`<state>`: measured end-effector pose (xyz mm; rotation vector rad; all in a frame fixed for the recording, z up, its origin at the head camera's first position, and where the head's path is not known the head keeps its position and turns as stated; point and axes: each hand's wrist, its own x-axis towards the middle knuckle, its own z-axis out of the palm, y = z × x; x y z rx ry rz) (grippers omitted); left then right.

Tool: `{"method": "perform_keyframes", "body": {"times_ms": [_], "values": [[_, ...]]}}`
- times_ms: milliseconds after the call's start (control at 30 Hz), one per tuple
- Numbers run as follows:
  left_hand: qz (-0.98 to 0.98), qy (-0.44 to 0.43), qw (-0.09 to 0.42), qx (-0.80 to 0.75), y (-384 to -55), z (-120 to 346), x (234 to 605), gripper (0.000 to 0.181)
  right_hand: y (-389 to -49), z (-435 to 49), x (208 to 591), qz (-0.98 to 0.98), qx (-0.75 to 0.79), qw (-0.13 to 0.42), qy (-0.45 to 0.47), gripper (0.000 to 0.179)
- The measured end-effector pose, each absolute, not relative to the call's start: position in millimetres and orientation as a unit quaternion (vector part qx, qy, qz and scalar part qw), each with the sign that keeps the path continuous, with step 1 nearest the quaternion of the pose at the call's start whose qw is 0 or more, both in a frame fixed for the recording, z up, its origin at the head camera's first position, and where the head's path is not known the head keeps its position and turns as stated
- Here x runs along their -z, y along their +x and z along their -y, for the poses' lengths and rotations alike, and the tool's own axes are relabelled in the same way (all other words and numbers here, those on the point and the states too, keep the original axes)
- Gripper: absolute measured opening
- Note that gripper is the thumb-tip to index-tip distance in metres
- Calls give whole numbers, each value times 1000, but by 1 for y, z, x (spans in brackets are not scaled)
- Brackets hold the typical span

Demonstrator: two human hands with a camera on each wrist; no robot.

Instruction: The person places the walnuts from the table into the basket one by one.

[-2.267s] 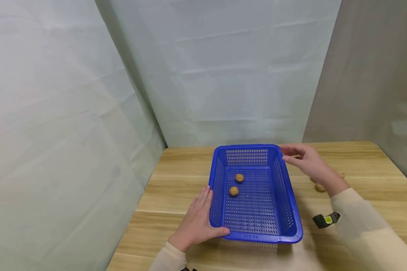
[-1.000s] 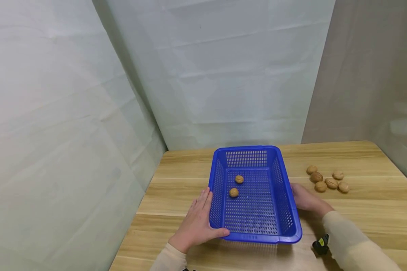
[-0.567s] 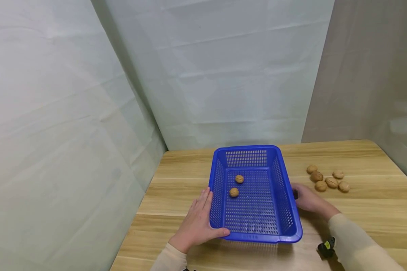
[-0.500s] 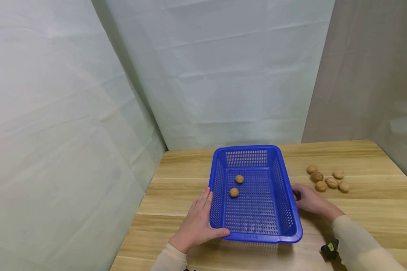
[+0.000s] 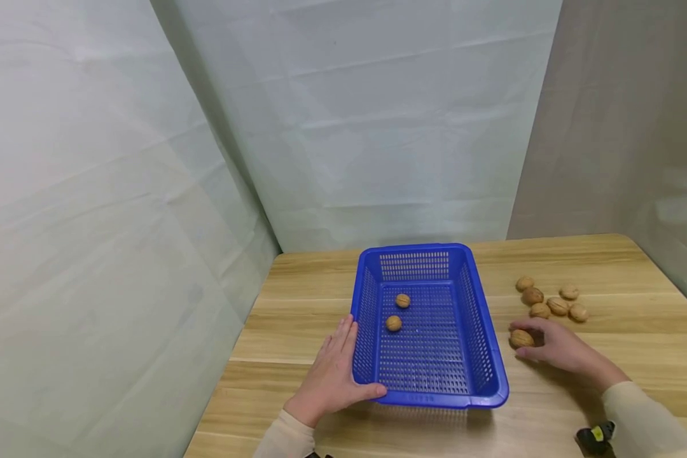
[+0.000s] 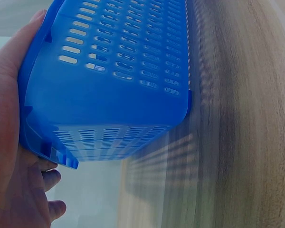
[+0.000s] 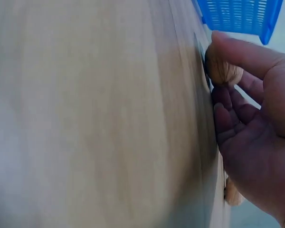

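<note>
A blue plastic basket (image 5: 429, 399) with slotted walls sits on the wooden table, two walnuts (image 5: 394, 323) inside it. My left hand (image 5: 327, 375) rests at its near left corner, fingers straight along the left side and thumb on the near rim; the left wrist view shows the basket's outer wall (image 6: 99, 104) close up. Just right of the basket, my right hand (image 5: 558, 346) pinches a walnut (image 5: 521, 338) between thumb and fingers. In the right wrist view that walnut (image 7: 222, 67) is low at the tabletop, partly covered by the thumb.
Several more walnuts (image 5: 558, 306) lie in a loose group on the table (image 5: 641, 286), beyond my right hand. Pale cloth (image 5: 401, 140) hangs behind the table and on its left. A dark wrist device (image 5: 595, 437) sits at the right sleeve.
My right hand has come down from the basket's far right rim to beside its right wall, then moved right, away from the wall, with a walnut. My left hand has stayed put.
</note>
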<state>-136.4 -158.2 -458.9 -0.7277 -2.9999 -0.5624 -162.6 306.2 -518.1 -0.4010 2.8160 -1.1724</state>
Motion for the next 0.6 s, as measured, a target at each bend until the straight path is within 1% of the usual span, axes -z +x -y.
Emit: {"method": "perform_keyframes", "body": {"times_ms": [133,300,433,600], "values": [[957,-231,1,177,-136,158,458,129,-159,-312,517,-908,398,56,-122,66],[955,-235,4,181,-137,158,458,128,-157,-316,516,-904,405,72,-115,64],[955,-233,0,183,-136,158,457,128,-159,-315,518,-904,407,72,-112,61],[956,-232,-2,181,-137,158,457,127,-158,-310,519,-911,395,56,-109,59]]}}
